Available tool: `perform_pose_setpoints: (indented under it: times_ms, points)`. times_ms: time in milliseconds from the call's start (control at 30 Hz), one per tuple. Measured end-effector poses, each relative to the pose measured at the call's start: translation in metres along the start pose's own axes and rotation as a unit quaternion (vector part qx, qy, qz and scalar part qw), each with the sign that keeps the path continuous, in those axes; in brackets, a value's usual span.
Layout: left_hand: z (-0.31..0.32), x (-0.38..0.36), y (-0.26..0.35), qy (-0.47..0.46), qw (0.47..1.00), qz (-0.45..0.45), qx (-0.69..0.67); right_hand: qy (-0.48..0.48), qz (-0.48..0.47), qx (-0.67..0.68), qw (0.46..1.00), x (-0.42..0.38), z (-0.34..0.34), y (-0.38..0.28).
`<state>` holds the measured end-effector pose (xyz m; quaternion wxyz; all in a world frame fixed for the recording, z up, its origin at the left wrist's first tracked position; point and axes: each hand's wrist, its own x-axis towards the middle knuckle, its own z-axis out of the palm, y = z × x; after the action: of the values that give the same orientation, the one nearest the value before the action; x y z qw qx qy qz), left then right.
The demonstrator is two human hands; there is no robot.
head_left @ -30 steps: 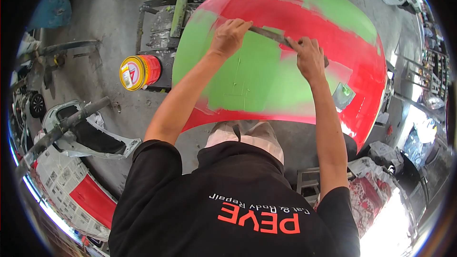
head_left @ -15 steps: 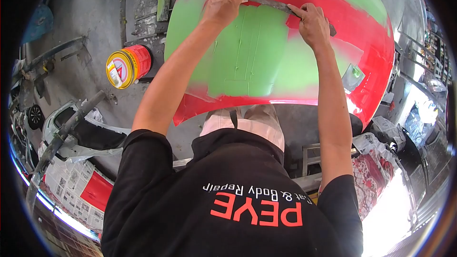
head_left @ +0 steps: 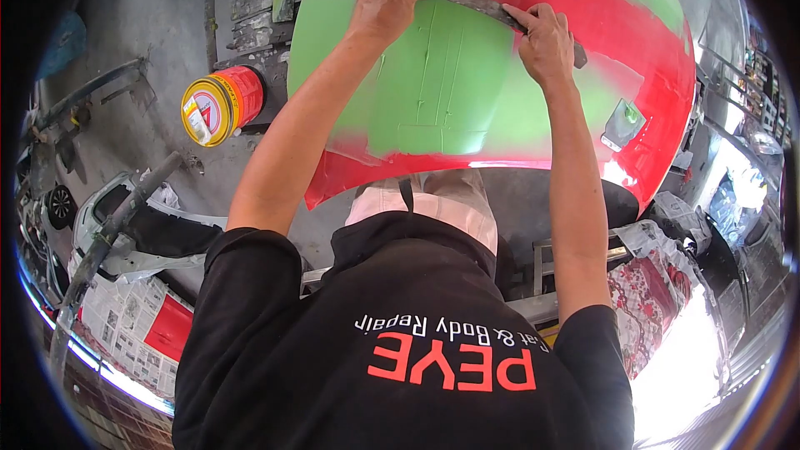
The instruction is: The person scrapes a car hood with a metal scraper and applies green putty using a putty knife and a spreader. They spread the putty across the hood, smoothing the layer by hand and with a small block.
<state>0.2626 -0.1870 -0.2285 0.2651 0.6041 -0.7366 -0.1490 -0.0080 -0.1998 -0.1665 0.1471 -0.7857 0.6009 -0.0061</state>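
Before me lies a curved red car hood (head_left: 621, 0) with broad light-green filler patches (head_left: 450, 92). Thin raised ridges run down the middle patch. My left hand (head_left: 390, 4) pinches one end of a long, dark, bowed spreader blade (head_left: 471, 2). Further along that blade, my right hand (head_left: 546, 43) grips near the other end, fingers curled over it and thumb along its edge. The blade rests across the hood's far part, at the upper edge of the green patch. A small flat spreader (head_left: 622, 125) with green filler lies on the hood at right.
A red and yellow can (head_left: 225, 104) stands left of the hood, beside a worn stand (head_left: 254, 12). Car parts (head_left: 158, 229) and newspaper-masked panels (head_left: 125, 317) are at lower left. Plastic-covered items (head_left: 658, 283) sit at lower right.
The view has shifted slightly, so the hood sits a little higher. Both hands keep hold of the spreader blade, which has hardly moved on the hood.
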Motion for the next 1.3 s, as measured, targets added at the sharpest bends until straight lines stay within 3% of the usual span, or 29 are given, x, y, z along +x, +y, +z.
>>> perform_pose_setpoints:
  times_ms: [200,567,1300]
  points:
    - [-0.004,-0.025,0.003,-0.017,0.999,-0.034,0.029,0.015,-0.012,-0.013,1.0,-0.02,0.013,-0.007]
    - [-0.005,-0.066,0.011,0.031,0.998,-0.049,0.017,0.059,-0.058,-0.022,0.996,-0.048,0.034,-0.011]
    - [-0.011,-0.16,0.031,0.068,0.995,-0.075,0.005,0.046,-0.097,-0.026,0.994,-0.123,0.058,-0.03]
